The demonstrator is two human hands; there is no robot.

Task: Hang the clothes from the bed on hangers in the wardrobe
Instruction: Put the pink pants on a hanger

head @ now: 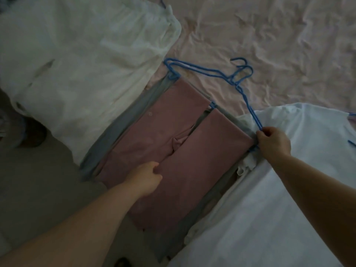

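The right hand (272,143) pinches blue hangers (208,70) beside pink trousers (163,151); the left hand (148,176), fingers curled, rests on them.

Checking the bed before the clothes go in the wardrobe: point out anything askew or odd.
The blue hangers lie stacked, hooks overlapping, so they may be tangled. The right hand pinches their corner; the left hand rests on the pink trousers, which lie over a grey garment. The white garment shows dark marks at its left.

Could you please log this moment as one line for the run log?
right hand: grips blue hangers | left hand: fingers curled on pink trousers | place: bed | hung: not yet
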